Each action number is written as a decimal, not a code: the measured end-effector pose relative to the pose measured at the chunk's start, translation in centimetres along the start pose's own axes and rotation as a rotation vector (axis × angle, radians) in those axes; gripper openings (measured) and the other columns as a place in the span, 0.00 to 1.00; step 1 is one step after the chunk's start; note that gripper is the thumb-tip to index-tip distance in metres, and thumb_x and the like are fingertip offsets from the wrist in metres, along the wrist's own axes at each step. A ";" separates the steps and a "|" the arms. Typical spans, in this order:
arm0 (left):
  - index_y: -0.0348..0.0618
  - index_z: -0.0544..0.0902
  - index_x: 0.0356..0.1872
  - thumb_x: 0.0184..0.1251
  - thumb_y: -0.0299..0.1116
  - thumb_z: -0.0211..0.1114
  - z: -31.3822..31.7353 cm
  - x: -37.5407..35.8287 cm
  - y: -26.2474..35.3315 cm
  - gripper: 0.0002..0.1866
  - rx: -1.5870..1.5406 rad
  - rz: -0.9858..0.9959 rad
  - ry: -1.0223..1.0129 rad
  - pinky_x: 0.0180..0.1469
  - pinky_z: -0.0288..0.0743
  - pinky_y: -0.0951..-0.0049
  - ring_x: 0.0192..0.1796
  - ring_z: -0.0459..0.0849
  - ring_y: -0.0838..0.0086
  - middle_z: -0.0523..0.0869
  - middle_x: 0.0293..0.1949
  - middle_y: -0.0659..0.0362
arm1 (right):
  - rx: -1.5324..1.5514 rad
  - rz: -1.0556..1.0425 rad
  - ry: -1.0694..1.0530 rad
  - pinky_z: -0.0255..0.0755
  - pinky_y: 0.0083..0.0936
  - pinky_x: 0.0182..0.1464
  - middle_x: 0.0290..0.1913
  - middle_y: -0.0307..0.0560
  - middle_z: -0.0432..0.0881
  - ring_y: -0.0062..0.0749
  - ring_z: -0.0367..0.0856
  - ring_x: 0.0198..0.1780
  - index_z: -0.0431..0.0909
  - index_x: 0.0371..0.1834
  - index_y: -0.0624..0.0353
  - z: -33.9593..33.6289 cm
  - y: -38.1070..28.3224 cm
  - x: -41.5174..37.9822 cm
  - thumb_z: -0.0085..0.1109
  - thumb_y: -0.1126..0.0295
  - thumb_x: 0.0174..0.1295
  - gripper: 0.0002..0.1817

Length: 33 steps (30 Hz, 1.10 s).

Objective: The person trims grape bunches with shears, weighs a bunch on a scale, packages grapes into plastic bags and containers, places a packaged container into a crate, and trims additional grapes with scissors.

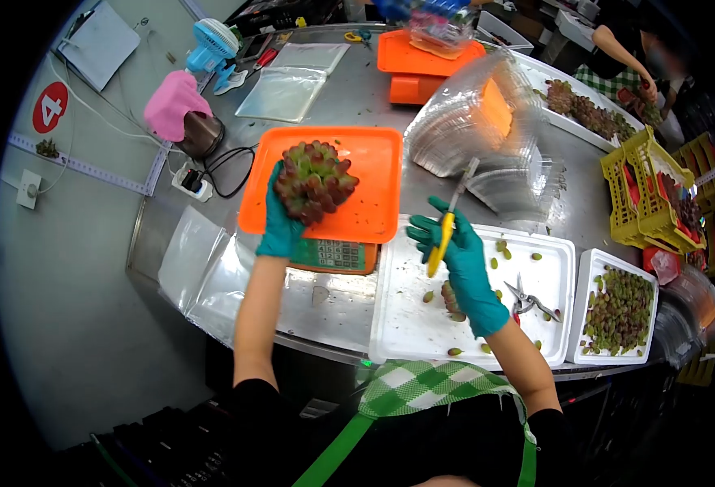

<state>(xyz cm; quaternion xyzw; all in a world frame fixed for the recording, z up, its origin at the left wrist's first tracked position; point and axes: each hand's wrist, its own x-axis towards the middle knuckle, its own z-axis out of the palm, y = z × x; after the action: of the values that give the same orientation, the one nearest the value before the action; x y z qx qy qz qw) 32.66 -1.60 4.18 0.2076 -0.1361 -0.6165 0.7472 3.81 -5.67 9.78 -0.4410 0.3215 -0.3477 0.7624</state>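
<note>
A bunch of green and reddish grapes (315, 180) is above the orange tray (373, 191) of a scale with a keypad (333, 254). My left hand (282, 215), in a green glove, holds the bunch from its left side. To the right, my right hand (460, 258), gloved too, holds a yellow-handled tool (444, 235) with its narrow metal end pointing up, over the white tray (398, 325). Loose grapes (501, 245), a small grape cluster (451, 299) and pruning shears (528, 302) lie in that tray.
At the right stand a white tray of loose grapes (619, 312) and yellow crates (641, 187). Stacked clear containers (471, 114) and a second orange scale (414, 89) are farther back. Plastic bags (284, 89) lie back left. A co-worker (617, 57) handles grapes at the upper right.
</note>
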 end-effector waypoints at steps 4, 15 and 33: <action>0.42 0.70 0.52 0.60 0.47 0.53 -1.8 3.1 4.6 0.24 0.339 -0.024 0.169 0.51 0.72 0.70 0.48 0.77 0.71 0.76 0.48 0.57 | -0.037 0.051 0.049 0.71 0.21 0.47 0.47 0.53 0.76 0.34 0.77 0.46 0.59 0.60 0.58 -3.1 1.7 -0.6 0.47 0.72 0.60 0.23; 0.49 0.70 0.55 0.60 0.51 0.53 5.5 3.0 5.5 0.26 1.103 -0.261 0.144 0.51 0.68 0.76 0.51 0.74 0.77 0.73 0.53 0.61 | -0.031 0.103 0.165 0.73 0.19 0.43 0.43 0.51 0.77 0.31 0.79 0.43 0.61 0.59 0.58 -6.4 3.2 -2.2 0.47 0.70 0.62 0.21; 0.41 0.79 0.21 0.63 0.46 0.51 -0.4 -18.7 -4.2 0.20 0.976 0.075 0.825 0.16 0.58 0.85 0.12 0.65 0.83 0.71 0.11 0.65 | -0.622 -0.130 0.629 0.70 0.19 0.44 0.47 0.45 0.72 0.26 0.75 0.42 0.60 0.59 0.57 -25.5 3.8 -13.1 0.44 0.82 0.56 0.25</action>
<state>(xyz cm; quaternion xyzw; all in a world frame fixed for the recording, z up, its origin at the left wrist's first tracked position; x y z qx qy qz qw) 25.43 16.08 2.84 0.7394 -0.1095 -0.3264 0.5786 -22.83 -5.07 -1.56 -0.5415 0.5984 -0.3991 0.4353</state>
